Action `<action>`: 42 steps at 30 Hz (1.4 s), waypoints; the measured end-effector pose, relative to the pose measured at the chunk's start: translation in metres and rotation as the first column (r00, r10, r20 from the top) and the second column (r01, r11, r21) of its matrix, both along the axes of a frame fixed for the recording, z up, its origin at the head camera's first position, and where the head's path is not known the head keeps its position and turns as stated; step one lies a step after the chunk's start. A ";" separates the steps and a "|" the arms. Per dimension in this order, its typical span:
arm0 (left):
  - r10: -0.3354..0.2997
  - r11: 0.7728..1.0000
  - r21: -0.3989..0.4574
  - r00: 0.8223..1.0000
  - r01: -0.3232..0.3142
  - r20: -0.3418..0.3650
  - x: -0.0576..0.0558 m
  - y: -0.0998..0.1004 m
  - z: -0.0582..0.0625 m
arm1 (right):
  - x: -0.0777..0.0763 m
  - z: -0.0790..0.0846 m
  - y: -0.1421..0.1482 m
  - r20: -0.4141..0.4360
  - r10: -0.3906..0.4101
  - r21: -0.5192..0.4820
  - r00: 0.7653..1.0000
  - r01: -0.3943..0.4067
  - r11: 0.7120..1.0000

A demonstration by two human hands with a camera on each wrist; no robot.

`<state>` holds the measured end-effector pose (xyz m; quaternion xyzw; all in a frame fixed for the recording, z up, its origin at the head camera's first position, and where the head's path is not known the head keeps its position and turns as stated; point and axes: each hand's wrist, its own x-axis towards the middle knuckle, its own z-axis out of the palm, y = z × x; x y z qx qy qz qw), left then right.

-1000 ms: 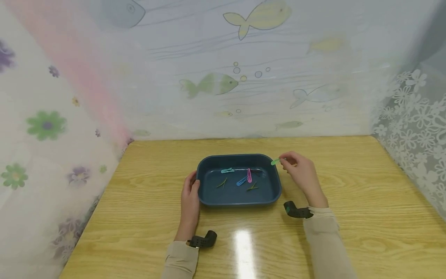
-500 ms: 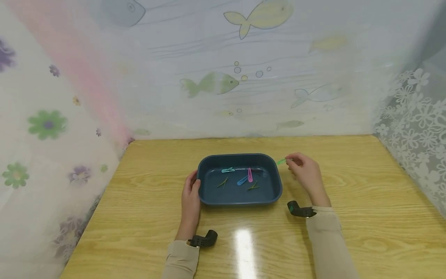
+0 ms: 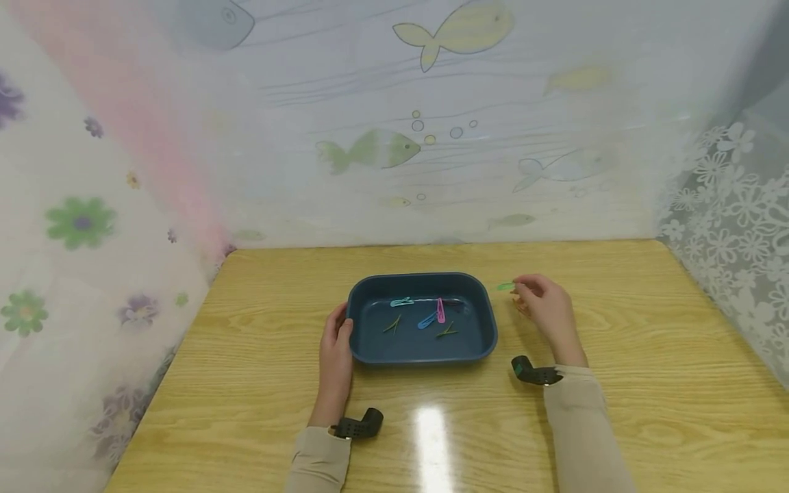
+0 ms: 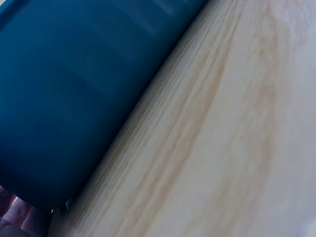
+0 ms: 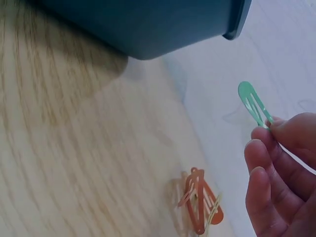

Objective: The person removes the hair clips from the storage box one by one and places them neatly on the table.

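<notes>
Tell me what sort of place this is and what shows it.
Probably a screened-off indoor table workspace, though the wider room is hidden: a wood-grain table, a fish-print backdrop behind it, and a flower-print sheet along the left.

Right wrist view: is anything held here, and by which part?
The right hand pinches a green hair clip by one end; the rounded, wider end sticks out free.
</notes>
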<state>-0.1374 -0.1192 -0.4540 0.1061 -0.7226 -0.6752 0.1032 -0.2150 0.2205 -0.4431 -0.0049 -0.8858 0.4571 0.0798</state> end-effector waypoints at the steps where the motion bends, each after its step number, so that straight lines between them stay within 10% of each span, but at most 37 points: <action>1: -0.001 1.000 0.001 1.000 0.001 -0.002 0.000 0.000 0.000 | 0.000 -0.001 0.001 0.001 -0.005 0.011 1.000 0.005 1.000; 8: 0.001 1.000 0.002 1.000 -0.001 -0.009 0.001 0.000 0.001 | -0.003 -0.008 0.005 0.025 -0.021 0.002 0.999 0.021 1.000; 15: -0.007 1.000 0.006 0.999 0.007 -0.033 -0.010 -0.006 -0.026 | -0.002 -0.012 0.006 0.057 -0.026 -0.011 0.998 0.027 1.000; 42: 0.008 1.000 -0.023 0.999 -0.009 -0.033 -0.010 -0.005 -0.026 | -0.004 -0.020 0.009 0.085 -0.071 0.086 0.994 0.064 0.994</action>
